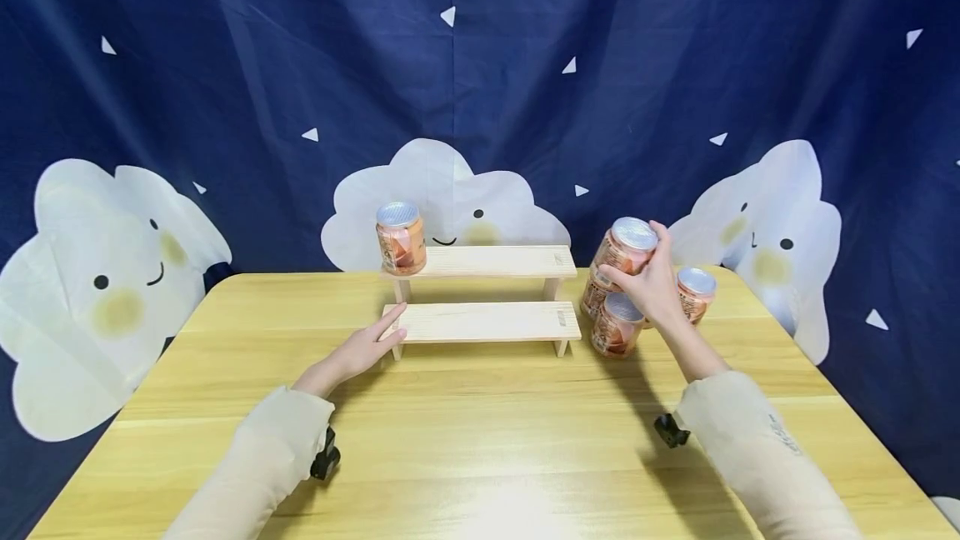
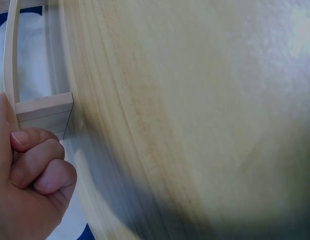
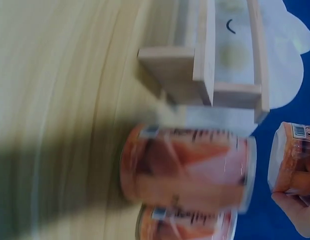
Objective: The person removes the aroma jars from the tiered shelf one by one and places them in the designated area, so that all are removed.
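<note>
My right hand (image 1: pixel 660 283) grips an orange-and-pink labelled can (image 1: pixel 624 250) with a silver lid, held up over other cans at the right; in the right wrist view this can (image 3: pixel 299 162) shows at the right edge. Below it stand a front can (image 1: pixel 617 327) and another can (image 1: pixel 594 297), partly hidden. One more can (image 1: pixel 696 290) is right of my wrist. My left hand (image 1: pixel 358 353) holds the left end of the lower tier (image 1: pixel 483 322) of a two-level wooden shelf, fingers curled by its leg (image 2: pixel 47 112). A similar can (image 1: pixel 401 242) stands upright on the upper tier's (image 1: pixel 495 260) left end.
The shelf stands near the back of a light wooden table (image 1: pixel 480 432). Behind it hangs a dark blue curtain (image 1: pixel 510 98) with smiling white clouds and small triangles. A black wrist device (image 1: pixel 326 455) hangs under my left sleeve, another device (image 1: pixel 671 430) under the right.
</note>
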Demonstrator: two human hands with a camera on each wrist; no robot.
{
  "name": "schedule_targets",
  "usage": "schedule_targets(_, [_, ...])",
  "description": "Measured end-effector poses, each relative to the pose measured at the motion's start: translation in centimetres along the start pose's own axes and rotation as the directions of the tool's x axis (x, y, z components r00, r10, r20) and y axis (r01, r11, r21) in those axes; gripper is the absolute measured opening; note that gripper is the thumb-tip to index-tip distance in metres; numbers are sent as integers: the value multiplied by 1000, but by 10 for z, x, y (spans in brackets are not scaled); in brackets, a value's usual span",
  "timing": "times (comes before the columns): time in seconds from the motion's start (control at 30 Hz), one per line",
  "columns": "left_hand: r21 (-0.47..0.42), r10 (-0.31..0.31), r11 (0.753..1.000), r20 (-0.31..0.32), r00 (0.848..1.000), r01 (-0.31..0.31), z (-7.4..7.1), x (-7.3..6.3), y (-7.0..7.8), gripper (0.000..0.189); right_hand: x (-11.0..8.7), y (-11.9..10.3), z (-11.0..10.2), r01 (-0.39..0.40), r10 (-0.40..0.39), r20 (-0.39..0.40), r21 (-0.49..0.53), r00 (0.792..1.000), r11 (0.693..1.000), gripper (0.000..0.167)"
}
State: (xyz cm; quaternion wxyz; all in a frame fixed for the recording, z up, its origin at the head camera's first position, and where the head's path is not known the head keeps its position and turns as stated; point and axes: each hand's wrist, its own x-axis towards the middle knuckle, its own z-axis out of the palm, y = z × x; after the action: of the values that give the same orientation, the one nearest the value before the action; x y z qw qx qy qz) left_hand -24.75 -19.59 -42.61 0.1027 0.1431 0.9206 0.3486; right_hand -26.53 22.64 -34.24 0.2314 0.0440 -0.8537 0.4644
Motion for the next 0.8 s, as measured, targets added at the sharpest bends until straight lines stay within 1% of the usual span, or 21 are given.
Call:
schedule_targets(0.13, [11,0,1000,-12,1000,0,2,0,-1,63,-6,4,-18,4,-5,14,41,1000,999,93])
schedule_targets(0.23, [8,8,1000,-3,1000,-8,4,1,-2,63,-12,10,-33,3,-3,15,8,1000,1000,91])
schedule_targets(0.33, [-6,2,1000,2,1000,-2,5,0,-3,64,-18,15,-47,-1,2,15,-24,1000,1000,91])
schedule_targets(0.47, [-7,-3,1000,-8,1000,3,3,0,-3,64,-23,23,-61,-32,33,18,-45,999,998,92])
schedule_targets(0.6, [4,4,1000,-11,1000,-4,1,0,-3,63,-29,34,-68,-60,62,20,-84,998,995,92])
schedule_targets(0.8, [-3,3,1000,-11,1000,-3,2,0,-2,63,-42,56,-66,-62,70,80,-103,994,993,93])
